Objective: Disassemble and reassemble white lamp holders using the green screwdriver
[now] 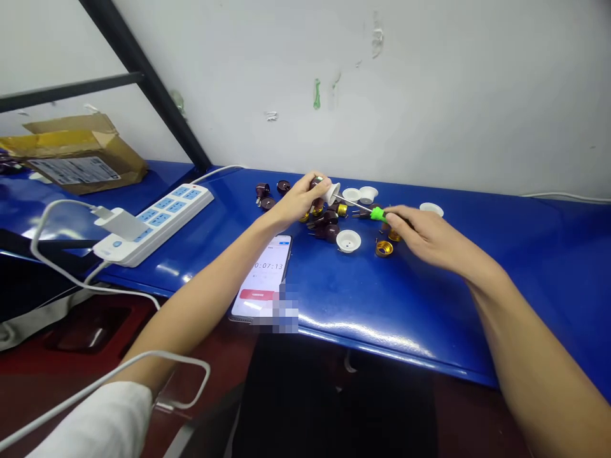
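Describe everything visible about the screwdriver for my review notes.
The screwdriver has a thin, straight shaft that looks like metal, and a handle that is bright green at the front and dark behind. The right hand grips the dark part, partly covering it. Held at a slant above the blue table, it points toward the left hand, its shaft reaching into the mouth of the white cup held there. Its tip cannot be made out.

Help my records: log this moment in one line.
left hand: holds white cup | right hand: holds screwdriver | shaft: points into cup
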`<control>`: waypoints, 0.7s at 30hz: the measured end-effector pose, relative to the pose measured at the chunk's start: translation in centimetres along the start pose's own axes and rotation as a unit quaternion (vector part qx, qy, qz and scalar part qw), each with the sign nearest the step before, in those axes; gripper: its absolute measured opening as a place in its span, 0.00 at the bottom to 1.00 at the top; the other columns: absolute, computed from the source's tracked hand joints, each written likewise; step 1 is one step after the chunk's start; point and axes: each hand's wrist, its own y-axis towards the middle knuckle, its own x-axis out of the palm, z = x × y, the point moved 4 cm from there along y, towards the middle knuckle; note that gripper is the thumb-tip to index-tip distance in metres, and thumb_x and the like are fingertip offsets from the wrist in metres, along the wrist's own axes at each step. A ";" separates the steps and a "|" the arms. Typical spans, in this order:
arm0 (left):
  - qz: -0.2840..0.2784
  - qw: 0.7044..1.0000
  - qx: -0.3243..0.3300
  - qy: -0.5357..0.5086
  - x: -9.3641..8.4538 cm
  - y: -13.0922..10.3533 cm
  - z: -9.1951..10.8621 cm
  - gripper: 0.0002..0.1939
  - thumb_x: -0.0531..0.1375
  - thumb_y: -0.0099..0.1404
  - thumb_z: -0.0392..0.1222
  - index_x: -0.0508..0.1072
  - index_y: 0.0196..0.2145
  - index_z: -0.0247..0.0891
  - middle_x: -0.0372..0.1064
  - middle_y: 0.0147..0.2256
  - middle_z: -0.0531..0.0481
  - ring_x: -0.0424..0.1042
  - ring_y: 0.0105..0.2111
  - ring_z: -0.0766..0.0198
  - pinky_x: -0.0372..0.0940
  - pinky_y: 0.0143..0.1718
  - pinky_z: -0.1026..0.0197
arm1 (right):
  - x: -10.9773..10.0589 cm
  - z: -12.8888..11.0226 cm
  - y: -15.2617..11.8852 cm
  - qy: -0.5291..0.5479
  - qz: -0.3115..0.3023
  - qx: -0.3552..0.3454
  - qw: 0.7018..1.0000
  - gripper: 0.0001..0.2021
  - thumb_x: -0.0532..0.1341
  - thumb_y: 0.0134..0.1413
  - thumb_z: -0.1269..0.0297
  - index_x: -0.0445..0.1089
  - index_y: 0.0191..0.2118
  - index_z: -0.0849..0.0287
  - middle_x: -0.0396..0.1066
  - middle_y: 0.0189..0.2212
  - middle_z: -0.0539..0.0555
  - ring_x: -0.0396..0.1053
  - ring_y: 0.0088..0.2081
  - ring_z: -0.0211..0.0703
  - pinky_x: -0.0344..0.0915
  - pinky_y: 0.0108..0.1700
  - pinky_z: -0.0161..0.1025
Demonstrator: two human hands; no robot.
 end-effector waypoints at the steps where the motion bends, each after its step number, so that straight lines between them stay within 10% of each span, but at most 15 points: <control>1: 0.002 1.000 -0.001 0.001 0.0 0.0 0.0 0.18 0.63 0.73 0.58 0.70 0.41 0.40 0.69 0.35 0.50 0.68 0.32 0.65 0.62 0.36 0.60 | 0.1 -0.1 0.0 0.002 -0.024 0.007 1.000 0.19 0.49 0.72 0.51 0.69 0.36 0.56 0.77 0.33 0.58 0.72 0.32 0.48 0.65 0.37 0.44; 13: 0.011 1.000 0.001 -0.014 -0.4 0.0 0.2 0.17 0.62 0.74 0.58 0.70 0.42 0.40 0.68 0.32 0.52 0.67 0.30 0.66 0.57 0.32 0.62 | 0.3 0.0 -0.1 -0.012 0.071 -0.022 0.997 0.08 0.62 0.65 0.57 0.70 0.43 0.55 0.78 0.39 0.58 0.74 0.38 0.50 0.67 0.41 0.43; 21: 0.007 1.000 0.005 -0.016 -0.4 0.1 -0.2 0.22 0.64 0.70 0.63 0.71 0.41 0.41 0.69 0.33 0.51 0.68 0.30 0.66 0.60 0.32 0.62 | 0.7 0.0 -0.1 -0.002 0.019 -0.001 1.000 0.12 0.55 0.70 0.54 0.68 0.38 0.55 0.75 0.31 0.55 0.71 0.32 0.48 0.64 0.38 0.43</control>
